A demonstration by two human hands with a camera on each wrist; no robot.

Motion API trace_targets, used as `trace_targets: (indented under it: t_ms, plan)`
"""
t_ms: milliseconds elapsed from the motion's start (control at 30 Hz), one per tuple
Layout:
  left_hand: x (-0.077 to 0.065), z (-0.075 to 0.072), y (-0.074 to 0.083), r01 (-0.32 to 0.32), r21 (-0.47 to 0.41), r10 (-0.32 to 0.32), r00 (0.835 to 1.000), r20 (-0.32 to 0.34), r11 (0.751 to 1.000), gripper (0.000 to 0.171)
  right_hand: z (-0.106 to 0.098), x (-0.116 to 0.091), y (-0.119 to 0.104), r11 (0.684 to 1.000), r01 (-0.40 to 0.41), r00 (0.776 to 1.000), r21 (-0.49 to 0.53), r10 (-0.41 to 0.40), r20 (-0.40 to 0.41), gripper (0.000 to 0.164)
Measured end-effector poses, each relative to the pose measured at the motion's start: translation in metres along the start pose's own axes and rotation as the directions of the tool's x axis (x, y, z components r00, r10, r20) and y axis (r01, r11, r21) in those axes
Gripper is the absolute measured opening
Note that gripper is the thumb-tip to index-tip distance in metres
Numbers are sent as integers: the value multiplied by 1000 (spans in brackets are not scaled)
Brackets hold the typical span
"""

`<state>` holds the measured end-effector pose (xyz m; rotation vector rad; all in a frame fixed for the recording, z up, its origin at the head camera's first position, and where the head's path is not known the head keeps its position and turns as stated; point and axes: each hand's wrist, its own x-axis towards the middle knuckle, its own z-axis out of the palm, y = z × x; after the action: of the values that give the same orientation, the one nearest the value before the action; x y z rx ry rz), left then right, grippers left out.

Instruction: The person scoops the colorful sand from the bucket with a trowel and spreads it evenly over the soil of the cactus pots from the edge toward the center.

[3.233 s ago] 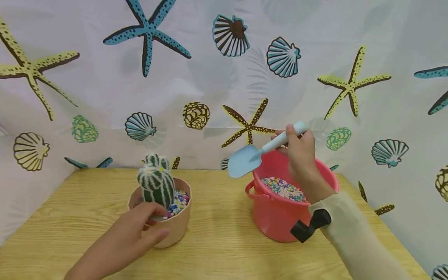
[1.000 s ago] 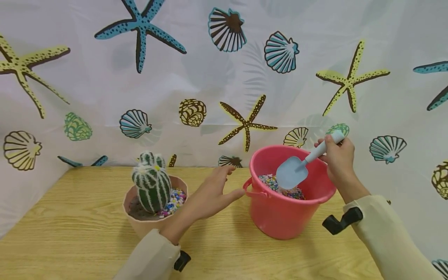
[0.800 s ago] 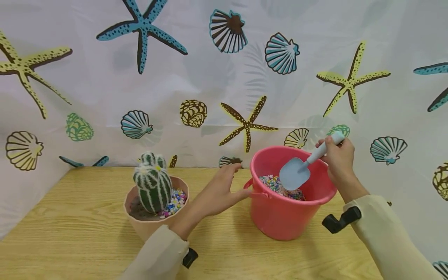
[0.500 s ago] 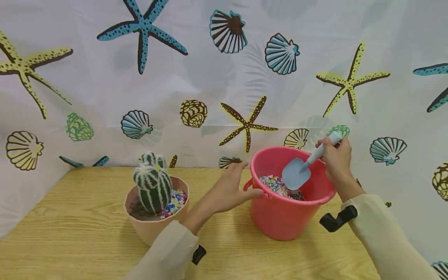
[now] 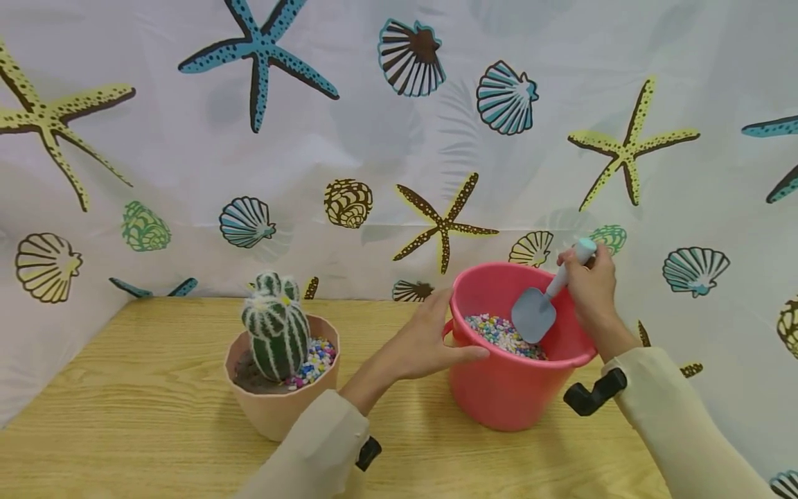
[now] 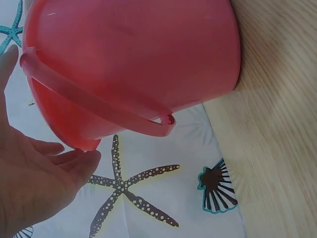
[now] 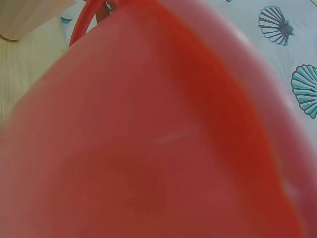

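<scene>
My right hand (image 5: 593, 285) grips the handle of a small light-blue toy shovel (image 5: 534, 316). The shovel's blade points down inside the pink bucket (image 5: 501, 395), at the surface of the colourful beads (image 5: 495, 331). At the bucket's left side is my left hand (image 5: 419, 341), its thumb stretched across the front of the rim. In the left wrist view, the fingertips of that hand (image 6: 42, 178) lie right at the rim, near the lowered handle (image 6: 94, 101). The right wrist view is filled by the bucket's wall (image 7: 124, 129); the hand and shovel are hidden there.
A peach plant pot (image 5: 274, 416) with a knitted cactus (image 5: 277, 339) stands left of the bucket on the wooden table (image 5: 125, 416). Colourful beads cover the right part of its top, brown filling the left. A cloth with starfish and shells (image 5: 374, 138) hangs behind.
My left hand has left the pot and moved right to the bucket's rim. The right hand has brought the shovel from above the bucket's left edge down into it, tilting the blade steeper.
</scene>
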<state>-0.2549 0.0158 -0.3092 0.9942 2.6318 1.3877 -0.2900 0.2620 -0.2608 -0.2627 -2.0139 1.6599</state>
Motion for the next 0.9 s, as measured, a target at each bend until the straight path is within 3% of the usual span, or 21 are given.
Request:
trace_targets:
  t_ms: [133, 333, 533, 733, 900]
  plan:
    - [2, 4, 2, -7, 7, 7, 1000, 2, 1000, 102, 2, -2, 3, 998, 52, 998, -45, -51, 21, 20]
    - [3, 8, 5, 55, 87, -55, 998, 1, 995, 112, 3, -5, 4, 992, 98, 993, -83, -92, 72, 34]
    - [3, 10, 8, 112, 101, -113, 994, -2, 989, 116, 1, -5, 7, 976, 171, 978, -136, -152, 141, 35]
    - [3, 12, 9, 132, 87, -133, 991, 4, 987, 115, -1, -6, 6, 955, 243, 965, -170, -220, 141, 31]
    - [2, 12, 9, 148, 86, -150, 989, 10, 985, 115, -9, -7, 8, 886, 348, 918, -305, -256, 303, 32]
